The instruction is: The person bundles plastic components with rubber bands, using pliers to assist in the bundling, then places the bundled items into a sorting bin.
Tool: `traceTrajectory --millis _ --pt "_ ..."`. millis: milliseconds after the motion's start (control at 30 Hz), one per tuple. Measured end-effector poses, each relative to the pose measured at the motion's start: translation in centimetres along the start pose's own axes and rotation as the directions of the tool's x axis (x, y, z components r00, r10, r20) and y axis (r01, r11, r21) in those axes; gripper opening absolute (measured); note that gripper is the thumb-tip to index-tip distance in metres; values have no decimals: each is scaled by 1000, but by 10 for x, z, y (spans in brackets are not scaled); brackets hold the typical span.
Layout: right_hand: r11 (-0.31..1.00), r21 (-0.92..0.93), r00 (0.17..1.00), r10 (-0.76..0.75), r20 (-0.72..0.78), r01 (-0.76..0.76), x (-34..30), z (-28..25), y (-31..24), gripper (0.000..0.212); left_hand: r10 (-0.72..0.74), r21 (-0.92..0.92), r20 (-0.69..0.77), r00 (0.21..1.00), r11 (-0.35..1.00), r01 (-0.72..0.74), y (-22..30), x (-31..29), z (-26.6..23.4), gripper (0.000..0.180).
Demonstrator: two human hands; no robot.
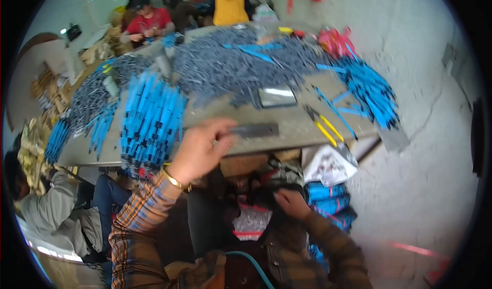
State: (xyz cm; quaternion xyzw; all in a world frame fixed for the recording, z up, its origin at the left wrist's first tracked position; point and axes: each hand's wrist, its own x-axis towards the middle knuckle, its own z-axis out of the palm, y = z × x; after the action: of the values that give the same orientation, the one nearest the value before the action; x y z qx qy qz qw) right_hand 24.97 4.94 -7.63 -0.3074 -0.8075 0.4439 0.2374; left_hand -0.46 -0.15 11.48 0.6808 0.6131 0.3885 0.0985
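Note:
My left hand is over the near edge of the table, with thumb and fingers curled together. Its fingertips meet the end of a dark flat strip; blur hides whether they grip it or something smaller. Low over my lap is my right hand, its fingers blurred against dark cloth. Left of my left hand, a thick bundle of blue strips with black ends hangs over the table edge. Yellow-handled pliers and a dark phone-like device lie farther right.
A wide heap of grey plastic pieces covers the far table. More blue strips are piled at the right, near a red plastic bag. Blue bundles are stacked below. People sit at the left and far side.

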Motion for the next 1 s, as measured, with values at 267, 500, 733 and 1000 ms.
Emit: traceTrajectory --millis 267,500,733,1000 --pt "889 445 985 -156 80 105 25 36 -29 25 360 -74 422 832 928 -365 2 -20 81 47" --pt "911 200 882 -403 245 361 13 60 -61 24 94 -7 524 847 994 -107 -17 -37 106 43" --pt "958 256 963 -184 197 131 6 -13 -88 13 129 -407 607 784 898 167 8 -34 62 32" --pt "977 200 901 157 -404 -80 -13 -109 -14 23 -223 -244 543 810 881 406 -44 -24 -1 20"
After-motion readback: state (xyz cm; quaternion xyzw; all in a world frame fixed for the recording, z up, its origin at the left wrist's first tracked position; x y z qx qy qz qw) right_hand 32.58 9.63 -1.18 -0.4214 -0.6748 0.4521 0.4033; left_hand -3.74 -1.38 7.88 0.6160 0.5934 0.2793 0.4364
